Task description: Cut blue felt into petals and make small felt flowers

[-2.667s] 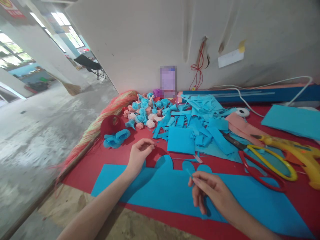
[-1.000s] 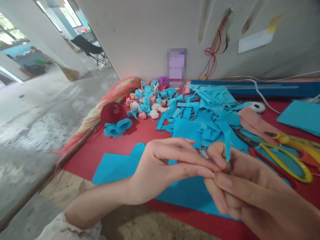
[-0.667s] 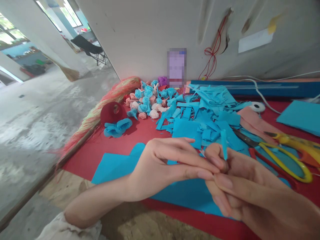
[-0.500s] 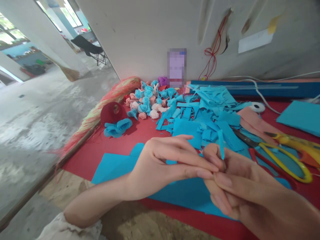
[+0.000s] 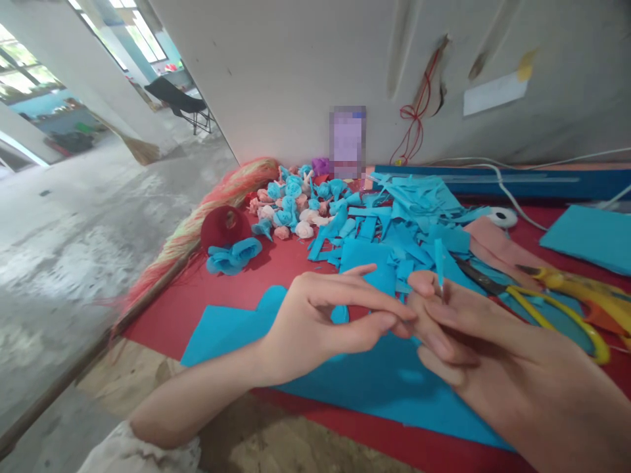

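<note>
Over a large blue paper sheet [image 5: 227,328], my left hand [image 5: 335,315] reaches in from the left, thumb and index finger pinched together at the tips of my right hand's fingers. Whatever lies between those fingertips is too small to make out. My right hand [image 5: 473,341] is closed, palm turned up, with a thin blue paper strip [image 5: 440,263] standing upright between its fingers. Cut blue paper pieces [image 5: 419,203] lie heaped behind both hands. Yellow-handled scissors [image 5: 557,312] rest beside my right hand.
Small blue, pink and white paper flowers [image 5: 290,203] are piled behind on the red surface [image 5: 197,295]. A dark red roll [image 5: 224,226] and blue flowers [image 5: 234,255] sit at the left. A yellow tool [image 5: 572,282] and white tape roll [image 5: 501,217] are at the right.
My right thumb has shifted up to the blue strip, away from my left fingertips. My left fingertips have drawn back slightly to the left. The view has tilted a little.
</note>
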Available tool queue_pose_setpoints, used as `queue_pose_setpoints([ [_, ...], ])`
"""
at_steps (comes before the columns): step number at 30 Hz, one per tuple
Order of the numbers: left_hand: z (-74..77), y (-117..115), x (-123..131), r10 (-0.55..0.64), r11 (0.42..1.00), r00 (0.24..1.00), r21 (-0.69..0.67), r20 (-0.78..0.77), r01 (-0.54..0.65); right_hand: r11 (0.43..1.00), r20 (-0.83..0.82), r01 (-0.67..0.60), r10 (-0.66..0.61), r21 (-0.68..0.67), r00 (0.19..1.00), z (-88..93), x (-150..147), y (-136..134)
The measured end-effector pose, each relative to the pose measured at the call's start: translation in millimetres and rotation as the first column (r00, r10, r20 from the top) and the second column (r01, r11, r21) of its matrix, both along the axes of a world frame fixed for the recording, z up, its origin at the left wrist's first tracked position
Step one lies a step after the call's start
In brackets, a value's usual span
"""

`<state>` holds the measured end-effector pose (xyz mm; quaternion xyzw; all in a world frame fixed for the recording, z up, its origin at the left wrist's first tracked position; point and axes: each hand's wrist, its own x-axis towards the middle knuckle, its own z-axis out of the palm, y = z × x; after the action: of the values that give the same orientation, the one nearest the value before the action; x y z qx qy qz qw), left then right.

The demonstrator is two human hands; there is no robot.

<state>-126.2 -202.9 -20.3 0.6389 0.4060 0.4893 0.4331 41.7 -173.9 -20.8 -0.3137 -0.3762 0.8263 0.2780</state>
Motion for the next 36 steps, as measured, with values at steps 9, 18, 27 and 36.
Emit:
queue_pose_setpoints([
  [9, -5.7, 15.2, -9.3, 0.12, 0.992, 0.991, -0.025, -0.053, -0.121, 0.989, -0.1, 0.138, -0.143, -0.051, 0.985, -1.2, -1.9, 5.1],
  [18, -40.8, 65.6, -62.8, 0.254, 0.966, 0.666, 0.148, -0.701, -0.213, 0.919, 0.23, 0.038, -0.138, 0.392, 0.963, -13.5, -5.4, 26.5],
  [27, -49.1, 67.3, -62.0, 0.322, 0.946, 0.655, 0.22, -0.683, -0.236, 0.867, 0.353, -0.157, -0.024, 0.474, 0.935, -19.1, -6.8, 27.9],
  [36, -13.5, 23.7, -15.9, -0.03, 0.997, 0.998, 0.062, -0.055, 0.034, 0.892, 0.205, -0.159, 0.077, 0.423, 0.976, -12.8, -6.2, 10.8],
])
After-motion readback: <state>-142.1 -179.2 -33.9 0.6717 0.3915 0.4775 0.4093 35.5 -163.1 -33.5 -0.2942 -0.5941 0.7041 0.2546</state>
